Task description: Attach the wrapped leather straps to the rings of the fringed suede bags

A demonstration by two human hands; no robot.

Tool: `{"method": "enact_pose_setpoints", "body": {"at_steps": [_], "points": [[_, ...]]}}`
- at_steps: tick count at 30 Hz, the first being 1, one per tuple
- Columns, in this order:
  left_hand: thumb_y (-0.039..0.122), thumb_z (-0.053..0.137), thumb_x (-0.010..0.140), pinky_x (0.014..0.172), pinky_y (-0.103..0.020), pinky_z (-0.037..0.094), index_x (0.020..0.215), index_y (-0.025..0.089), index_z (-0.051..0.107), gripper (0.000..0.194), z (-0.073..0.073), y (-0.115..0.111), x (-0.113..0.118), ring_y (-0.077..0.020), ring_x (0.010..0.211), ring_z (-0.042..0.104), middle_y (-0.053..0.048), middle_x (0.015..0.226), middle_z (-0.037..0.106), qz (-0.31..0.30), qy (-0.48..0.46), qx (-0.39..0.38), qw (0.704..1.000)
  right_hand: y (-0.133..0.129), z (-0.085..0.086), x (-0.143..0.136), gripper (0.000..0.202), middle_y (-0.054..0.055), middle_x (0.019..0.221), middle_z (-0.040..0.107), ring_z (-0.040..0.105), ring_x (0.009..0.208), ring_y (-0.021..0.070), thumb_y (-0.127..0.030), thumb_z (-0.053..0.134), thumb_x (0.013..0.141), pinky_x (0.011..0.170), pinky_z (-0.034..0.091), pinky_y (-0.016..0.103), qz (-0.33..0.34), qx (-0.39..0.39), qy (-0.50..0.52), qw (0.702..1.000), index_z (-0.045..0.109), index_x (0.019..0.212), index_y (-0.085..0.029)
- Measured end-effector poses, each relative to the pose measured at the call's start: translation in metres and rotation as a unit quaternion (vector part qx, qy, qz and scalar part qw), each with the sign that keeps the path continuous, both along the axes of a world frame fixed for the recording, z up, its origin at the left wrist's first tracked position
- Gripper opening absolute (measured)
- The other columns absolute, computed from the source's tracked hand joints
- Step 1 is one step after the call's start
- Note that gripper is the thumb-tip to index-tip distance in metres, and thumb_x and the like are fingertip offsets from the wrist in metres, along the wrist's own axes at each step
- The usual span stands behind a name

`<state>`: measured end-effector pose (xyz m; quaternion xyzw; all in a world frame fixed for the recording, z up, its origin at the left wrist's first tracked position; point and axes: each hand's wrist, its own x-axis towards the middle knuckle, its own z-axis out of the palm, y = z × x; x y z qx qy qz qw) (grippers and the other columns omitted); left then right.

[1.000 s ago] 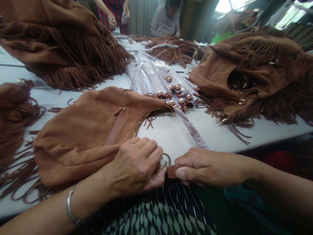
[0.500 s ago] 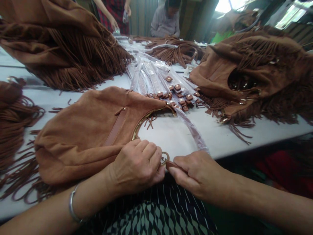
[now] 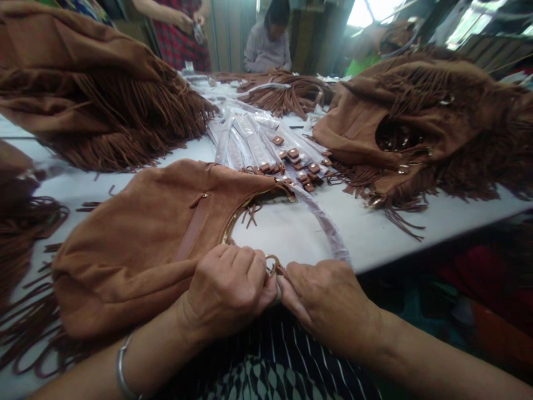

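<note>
A brown suede bag [image 3: 137, 222] with a zip pocket lies on the table in front of me, its curved brass zip toward the right. My left hand [image 3: 233, 286] is closed around the bag's near corner, beside a gold metal ring [image 3: 272, 263]. My right hand [image 3: 328, 297] is closed on the end of the shoulder strap [image 3: 327, 219], which is wrapped in clear plastic and arcs from the bag's far corner. A short brown piece of the strap end shows at the ring; my fingers hide the rest.
Plastic-wrapped straps [image 3: 254, 139] with brown tabs lie in a pile behind the bag. Fringed brown bags are heaped at left [image 3: 125, 105] and right [image 3: 416, 122]. Further back are brown fringes [image 3: 287, 94] and two people. The white table's [image 3: 366, 233] front edge runs at right.
My hands have drawn closer together at the ring, and less of the brown strap end shows between them. The view has shifted slightly. A person's hands at the back have come together.
</note>
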<state>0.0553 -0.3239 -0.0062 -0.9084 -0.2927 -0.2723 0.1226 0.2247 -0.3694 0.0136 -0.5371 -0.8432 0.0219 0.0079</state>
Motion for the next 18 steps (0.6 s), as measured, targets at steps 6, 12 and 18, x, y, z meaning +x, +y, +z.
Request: {"method": "enact_pose_setpoints", "body": {"at_steps": [6,12,18], "points": [[0.024,0.053,0.076,0.049,-0.033,0.034,0.063,0.016,0.055,0.016,0.0011,0.0008,0.0024,-0.0188,0.052,0.045,-0.002,0.056,0.048,0.014,0.001,0.013,1.000,-0.0010,0.0006,-0.0034,0.023,0.002,0.056,0.056,0.051,0.045,0.0181,-0.022,0.040,0.089,0.050,0.012,0.030,-0.013,0.034,0.010,0.999,0.052,0.069,-0.017],[0.023,0.055,0.075,0.051,-0.033,0.036,0.065,0.016,0.056,0.012,0.0002,0.0019,0.0013,-0.0192,0.054,0.046,-0.002,0.057,0.049,-0.009,-0.008,0.006,1.000,-0.0033,0.0053,-0.0033,0.024,0.003,0.060,0.058,0.053,0.049,0.0187,-0.023,0.037,0.090,0.051,0.015,0.030,-0.025,-0.005,0.027,0.999,0.053,0.074,-0.017],[0.026,0.054,0.074,0.052,-0.033,0.035,0.062,0.018,0.051,0.014,-0.0010,0.0038,-0.0017,-0.0193,0.054,0.045,-0.002,0.058,0.048,-0.011,0.009,-0.006,1.000,-0.0017,0.0056,-0.0017,0.023,0.002,0.062,0.059,0.053,0.050,0.0175,-0.023,0.037,0.090,0.051,0.016,0.030,-0.029,0.003,0.039,0.999,0.053,0.075,-0.017]]}}
